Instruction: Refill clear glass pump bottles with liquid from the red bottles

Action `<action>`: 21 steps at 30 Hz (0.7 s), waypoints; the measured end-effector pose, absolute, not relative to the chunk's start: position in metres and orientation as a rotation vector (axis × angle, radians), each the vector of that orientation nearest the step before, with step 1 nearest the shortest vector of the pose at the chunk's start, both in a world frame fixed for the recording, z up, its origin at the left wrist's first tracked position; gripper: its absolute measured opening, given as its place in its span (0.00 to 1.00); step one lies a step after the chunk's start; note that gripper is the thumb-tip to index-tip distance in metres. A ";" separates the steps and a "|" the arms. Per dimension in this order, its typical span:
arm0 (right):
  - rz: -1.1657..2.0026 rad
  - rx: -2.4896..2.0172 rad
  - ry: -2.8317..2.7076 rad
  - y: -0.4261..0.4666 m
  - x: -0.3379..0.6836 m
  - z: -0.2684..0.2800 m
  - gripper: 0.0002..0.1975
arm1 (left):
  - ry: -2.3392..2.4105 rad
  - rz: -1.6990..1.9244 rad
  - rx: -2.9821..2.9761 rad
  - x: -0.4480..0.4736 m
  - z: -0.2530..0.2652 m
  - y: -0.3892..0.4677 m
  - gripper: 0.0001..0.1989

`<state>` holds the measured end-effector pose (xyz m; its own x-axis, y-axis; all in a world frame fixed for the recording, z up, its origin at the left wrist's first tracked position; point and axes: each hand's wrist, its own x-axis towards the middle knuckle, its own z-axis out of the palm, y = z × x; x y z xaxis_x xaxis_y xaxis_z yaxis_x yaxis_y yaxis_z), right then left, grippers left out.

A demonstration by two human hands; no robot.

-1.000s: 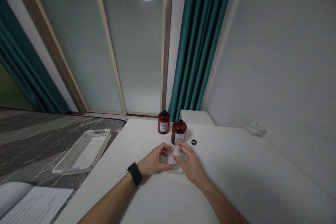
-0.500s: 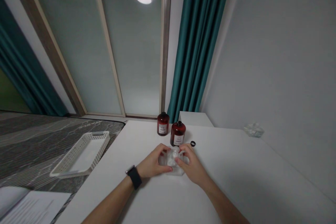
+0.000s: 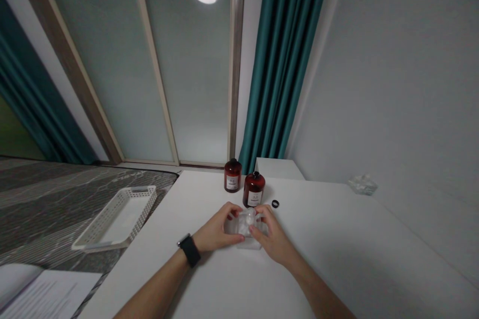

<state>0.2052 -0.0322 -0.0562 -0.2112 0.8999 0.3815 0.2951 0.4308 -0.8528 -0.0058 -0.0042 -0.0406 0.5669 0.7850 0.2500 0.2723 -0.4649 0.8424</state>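
Between my hands, on the white table, sits a clear, squarish container with a rounded knob-like top and whitish patches; its exact kind is hard to make out. My left hand, with a dark watch on its wrist, curves its thumb and fingers around the container's left side. On the other side, my right hand grips near the top, thumb at the front and fingers behind. Just beyond stands a dark red-brown bottle with a white label. A similar bottle is behind it to the left.
A small black ring lies right of the nearer bottle. At the table's far right is a crumpled clear plastic item. Left of the table are a white perforated basket and an open booklet. A white box-like surface adjoins the far edge.
Both hands keep their grip on the clear container, with only a very slight shift of the left hand and wrist. The bottles and ring stay in place.
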 end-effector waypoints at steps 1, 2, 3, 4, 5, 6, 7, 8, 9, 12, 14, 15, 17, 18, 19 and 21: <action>0.789 -1.037 -1.740 -0.033 0.205 -0.056 0.10 | 0.851 0.832 2.003 -0.005 -0.040 -0.004 0.27; 0.780 -1.034 -1.743 -0.033 0.205 -0.055 0.11 | 0.856 0.839 1.996 -0.005 -0.039 -0.004 0.26; 0.774 -1.030 -1.745 -0.033 0.204 -0.055 0.12 | 0.860 0.843 1.990 -0.005 -0.038 -0.005 0.25; 0.770 -1.028 -1.744 -0.033 0.203 -0.055 0.13 | 0.864 0.843 1.986 -0.004 -0.038 -0.005 0.25; 0.770 -1.029 -1.739 -0.033 0.203 -0.056 0.15 | 0.867 0.843 1.984 -0.004 -0.038 -0.005 0.25; 0.773 -1.035 -1.727 -0.033 0.203 -0.057 0.16 | 0.870 0.842 1.983 -0.004 -0.037 -0.005 0.26; 0.777 -1.042 -1.714 -0.033 0.202 -0.058 0.16 | 0.872 0.843 1.983 -0.004 -0.038 -0.005 0.26; 0.780 -1.048 -1.702 -0.033 0.202 -0.058 0.16 | 0.874 0.843 1.985 -0.004 -0.038 -0.005 0.25; 0.778 -1.052 -1.693 -0.033 0.202 -0.059 0.16 | 0.875 0.843 1.988 -0.004 -0.039 -0.005 0.25; 0.766 -1.036 -1.701 -0.032 0.203 -0.059 0.14 | 0.877 0.848 2.001 -0.004 -0.042 -0.004 0.27; 0.761 -1.027 -1.710 -0.031 0.203 -0.058 0.14 | 0.882 0.852 2.001 -0.004 -0.043 -0.004 0.27; 0.761 -1.028 -1.712 -0.031 0.203 -0.058 0.15 | 0.882 0.852 1.999 -0.004 -0.044 -0.003 0.27; 0.762 -1.044 -1.699 -0.032 0.202 -0.058 0.17 | 0.878 0.851 1.998 -0.004 -0.044 -0.003 0.25; 0.769 -1.058 -1.686 -0.032 0.202 -0.058 0.17 | 0.874 0.852 1.999 -0.004 -0.043 -0.003 0.24; 0.778 -1.071 -1.672 -0.032 0.202 -0.059 0.17 | 0.872 0.854 1.999 -0.004 -0.042 -0.003 0.24; 0.792 -1.085 -1.656 -0.031 0.201 -0.060 0.15 | 0.878 0.858 1.998 -0.004 -0.041 -0.004 0.24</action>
